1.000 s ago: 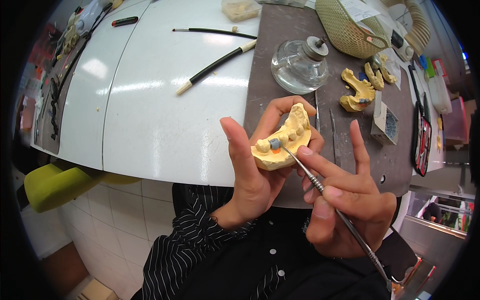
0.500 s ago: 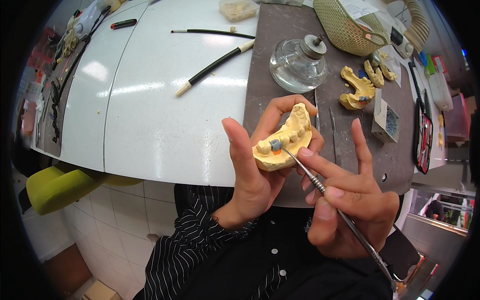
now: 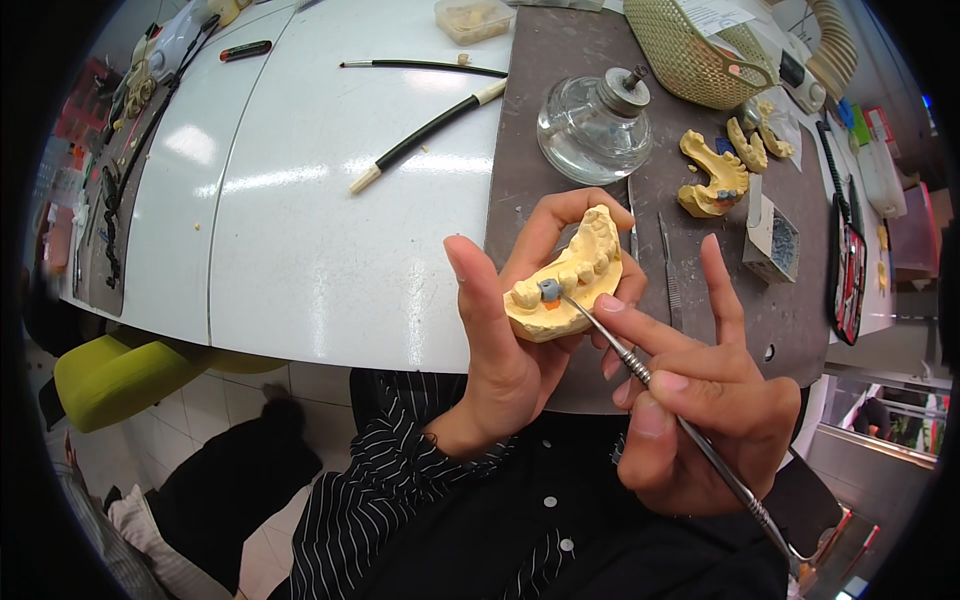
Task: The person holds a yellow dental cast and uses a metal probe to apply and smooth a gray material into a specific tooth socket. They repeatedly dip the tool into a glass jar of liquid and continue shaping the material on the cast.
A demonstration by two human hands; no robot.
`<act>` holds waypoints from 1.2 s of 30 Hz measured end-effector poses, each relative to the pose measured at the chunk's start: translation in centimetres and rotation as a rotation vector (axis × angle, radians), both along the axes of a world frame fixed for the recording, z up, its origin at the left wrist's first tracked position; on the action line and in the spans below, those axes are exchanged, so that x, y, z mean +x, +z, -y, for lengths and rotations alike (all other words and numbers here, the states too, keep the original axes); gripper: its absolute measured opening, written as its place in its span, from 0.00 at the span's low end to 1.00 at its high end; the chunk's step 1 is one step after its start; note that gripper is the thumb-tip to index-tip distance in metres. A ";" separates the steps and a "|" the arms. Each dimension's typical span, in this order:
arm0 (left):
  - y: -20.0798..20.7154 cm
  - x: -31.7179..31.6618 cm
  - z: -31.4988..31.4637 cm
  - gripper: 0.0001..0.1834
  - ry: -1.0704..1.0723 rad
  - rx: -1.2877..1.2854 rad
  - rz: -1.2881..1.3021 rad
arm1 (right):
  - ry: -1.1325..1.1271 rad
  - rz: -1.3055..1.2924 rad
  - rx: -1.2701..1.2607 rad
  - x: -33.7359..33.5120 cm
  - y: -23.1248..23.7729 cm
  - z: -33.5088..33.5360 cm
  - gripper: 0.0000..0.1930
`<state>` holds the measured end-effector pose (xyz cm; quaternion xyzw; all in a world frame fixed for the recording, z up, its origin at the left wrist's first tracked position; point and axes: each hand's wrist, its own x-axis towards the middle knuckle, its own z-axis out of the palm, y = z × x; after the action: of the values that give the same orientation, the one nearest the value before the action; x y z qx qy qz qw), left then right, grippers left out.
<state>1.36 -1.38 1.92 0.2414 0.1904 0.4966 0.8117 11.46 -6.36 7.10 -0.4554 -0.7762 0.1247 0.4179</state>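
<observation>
A yellow plaster dental model [image 3: 585,275] of a row of teeth rests in my left hand [image 3: 505,340], its fingers wrapped behind it and the thumb standing up at its left end. One tooth on the model is formed in grey-blue wax [image 3: 549,290], with an orange patch just below it. My right hand [image 3: 705,420] grips a metal wax carver [image 3: 637,365] like a pen, little finger raised. The carver's thin tip touches or nearly touches the model beside the wax tooth; which of the two I cannot tell.
A glass spirit lamp [image 3: 595,130] stands behind my hands on the dark mat. Another dental model [image 3: 712,175], a small box of grey-blue bits [image 3: 772,240] and a woven basket [image 3: 690,50] are to the right. Two brushes [image 3: 425,138] lie left. A person in dark clothing [image 3: 235,480] is at lower left.
A person in dark clothing has come into view at the lower left, over the tiled floor. My hands, the dental model and the carver have hardly moved.
</observation>
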 end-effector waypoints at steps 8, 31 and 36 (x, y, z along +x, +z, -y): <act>0.1 0.1 0.0 0.54 -0.006 -0.005 -0.012 | -0.004 -0.019 -0.002 0.1 -0.1 0.1 0.10; -1.6 -0.8 -0.5 0.53 -0.136 0.147 0.117 | -0.019 -0.016 0.016 -0.1 -0.2 0.1 0.10; -1.1 -0.6 -0.4 0.53 -0.090 0.107 0.073 | 0.006 -0.014 -0.020 0.2 0.1 0.2 0.10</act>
<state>0.78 -1.02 0.86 0.2743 0.1229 0.4777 0.8255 11.64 -6.55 7.21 -0.4565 -0.7733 0.1366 0.4183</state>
